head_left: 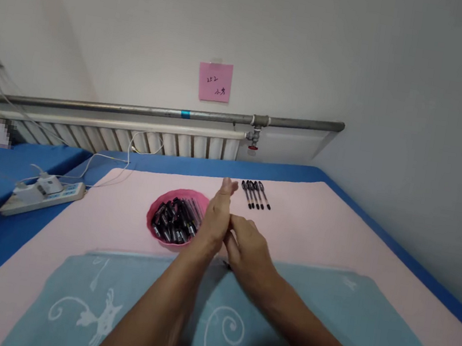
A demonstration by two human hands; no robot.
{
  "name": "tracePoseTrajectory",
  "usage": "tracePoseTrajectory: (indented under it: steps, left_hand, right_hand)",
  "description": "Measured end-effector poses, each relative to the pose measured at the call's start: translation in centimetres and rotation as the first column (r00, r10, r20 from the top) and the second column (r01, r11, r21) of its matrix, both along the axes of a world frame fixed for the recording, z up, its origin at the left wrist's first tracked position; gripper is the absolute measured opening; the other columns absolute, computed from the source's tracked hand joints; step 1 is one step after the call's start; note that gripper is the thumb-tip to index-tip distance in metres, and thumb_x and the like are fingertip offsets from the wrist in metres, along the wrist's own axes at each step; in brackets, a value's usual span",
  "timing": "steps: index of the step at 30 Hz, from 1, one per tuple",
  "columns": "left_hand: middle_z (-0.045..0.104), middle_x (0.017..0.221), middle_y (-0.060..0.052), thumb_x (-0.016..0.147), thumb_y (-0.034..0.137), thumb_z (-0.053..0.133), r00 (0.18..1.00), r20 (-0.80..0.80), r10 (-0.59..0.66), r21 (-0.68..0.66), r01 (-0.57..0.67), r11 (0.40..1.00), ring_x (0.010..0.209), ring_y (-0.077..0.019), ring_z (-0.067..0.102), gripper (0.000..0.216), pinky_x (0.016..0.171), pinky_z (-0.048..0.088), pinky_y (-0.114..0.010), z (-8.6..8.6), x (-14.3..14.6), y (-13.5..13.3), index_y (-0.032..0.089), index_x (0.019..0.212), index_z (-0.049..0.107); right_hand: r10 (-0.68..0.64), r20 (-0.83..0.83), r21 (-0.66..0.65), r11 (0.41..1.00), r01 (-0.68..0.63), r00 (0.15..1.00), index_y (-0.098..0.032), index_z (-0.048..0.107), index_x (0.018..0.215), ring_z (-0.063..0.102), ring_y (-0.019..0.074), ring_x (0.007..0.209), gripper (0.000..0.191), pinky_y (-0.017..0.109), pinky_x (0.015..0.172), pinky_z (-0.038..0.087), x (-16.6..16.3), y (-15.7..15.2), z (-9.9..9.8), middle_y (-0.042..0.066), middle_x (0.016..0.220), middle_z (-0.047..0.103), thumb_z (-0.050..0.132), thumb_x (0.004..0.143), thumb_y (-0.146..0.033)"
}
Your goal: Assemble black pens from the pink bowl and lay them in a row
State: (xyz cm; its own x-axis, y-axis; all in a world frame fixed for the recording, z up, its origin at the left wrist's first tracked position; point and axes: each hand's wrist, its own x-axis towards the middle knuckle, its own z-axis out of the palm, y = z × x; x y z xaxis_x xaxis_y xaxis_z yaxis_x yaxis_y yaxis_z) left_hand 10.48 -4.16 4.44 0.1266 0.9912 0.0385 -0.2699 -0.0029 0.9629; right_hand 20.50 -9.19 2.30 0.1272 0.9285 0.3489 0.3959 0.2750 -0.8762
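Observation:
My left hand [218, 217] is held edge-on in the middle of the view, its palm turned right and its fingers stretched upward. Against that palm presses my right hand [249, 251], with its fingers drawn together. Below the right fingers pokes a small dark tip [227, 265]; the rest of what they hold is hidden. Just left of my hands, a pink scalloped basket [151, 207] holds many black pen parts [174, 222] and some clear thin tubes [196, 211]. Beyond my right hand, several black-and-clear pens [256, 195] lie side by side in a slanted row.
A pink sheet [313, 231] covers the blue table, with a teal patterned cloth [142, 298] in front. At left lies a white power strip [45, 197] with plugs and cables. A radiator [170, 143] and metal pipe [145, 110] run along the back wall.

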Motion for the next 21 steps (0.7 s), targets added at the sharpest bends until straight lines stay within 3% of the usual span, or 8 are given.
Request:
tracePoseTrajectory:
  steps: [2,4,8,12,17,21]
  left_hand:
    - [0.059,0.124,-0.014,0.081,0.064,0.034,1.000,-0.022,0.021,0.033,-0.021,0.999,0.120,-0.0244,0.048,0.064,0.103,0.030,-0.039,-0.8,0.0,0.5,0.015,0.114,0.059]
    - [0.060,0.121,-0.015,0.083,0.059,0.036,0.992,-0.042,0.121,0.054,-0.118,0.991,0.115,-0.0229,0.052,0.059,0.100,0.033,-0.038,-1.8,-0.9,1.4,0.014,0.113,0.058]
    - [0.067,0.098,-0.012,0.082,0.041,0.047,0.986,-0.090,0.142,0.049,-0.138,0.989,0.088,-0.0182,0.060,0.035,0.081,0.045,-0.033,-3.5,-2.2,2.3,0.014,0.100,0.061]
    - [0.067,0.080,-0.007,0.073,0.029,0.059,0.994,-0.108,0.034,0.024,-0.032,0.999,0.070,-0.0146,0.059,0.020,0.063,0.047,-0.027,-3.8,-1.8,1.1,0.015,0.085,0.065]
    - [0.066,0.070,-0.007,0.065,0.033,0.068,0.952,-0.106,-0.289,-0.118,0.276,0.954,0.060,-0.0150,0.060,0.026,0.049,0.044,-0.024,-3.4,-1.4,-0.4,0.013,0.080,0.064]
    - [0.064,0.059,-0.003,0.058,0.030,0.073,0.947,-0.034,-0.320,-0.195,0.308,0.931,0.049,-0.0126,0.058,0.028,0.046,0.044,-0.024,-4.0,-1.5,-0.3,0.013,0.076,0.060]
  right_hand:
    - [0.020,-0.078,-0.055,0.998,-0.025,0.997,-0.022,0.061,0.078,0.059,0.0185,0.069,0.008,0.032,0.067,0.045,0.3,0.6,-0.5,0.000,0.069,0.065,0.058,0.072,-0.028]
    - [0.006,-0.175,-0.109,0.994,-0.026,0.985,-0.021,0.059,0.081,0.060,0.0173,0.066,0.013,0.031,0.063,0.046,1.5,1.4,-0.7,0.000,0.069,0.066,0.057,0.074,-0.032]
    - [-0.017,-0.343,-0.150,0.988,-0.037,0.939,-0.018,0.057,0.100,0.062,0.0171,0.067,0.035,0.031,0.064,0.047,3.6,3.0,-1.0,0.002,0.072,0.068,0.062,0.071,-0.036]
    - [-0.036,-0.450,-0.130,0.991,-0.026,0.892,-0.018,0.057,0.104,0.061,0.0169,0.072,0.039,0.031,0.068,0.044,3.3,3.4,-1.5,0.001,0.071,0.068,0.065,0.070,-0.037]
    - [-0.054,-0.544,-0.124,0.992,-0.016,0.837,-0.020,0.060,0.102,0.055,0.0149,0.066,0.037,0.030,0.070,0.041,2.2,2.7,-2.1,-0.003,0.064,0.064,0.070,0.068,-0.032]
    - [-0.062,-0.614,-0.132,0.991,-0.025,0.787,-0.020,0.062,0.098,0.053,0.0131,0.063,0.035,0.028,0.069,0.039,1.9,2.5,-2.4,-0.005,0.060,0.062,0.073,0.065,-0.027]
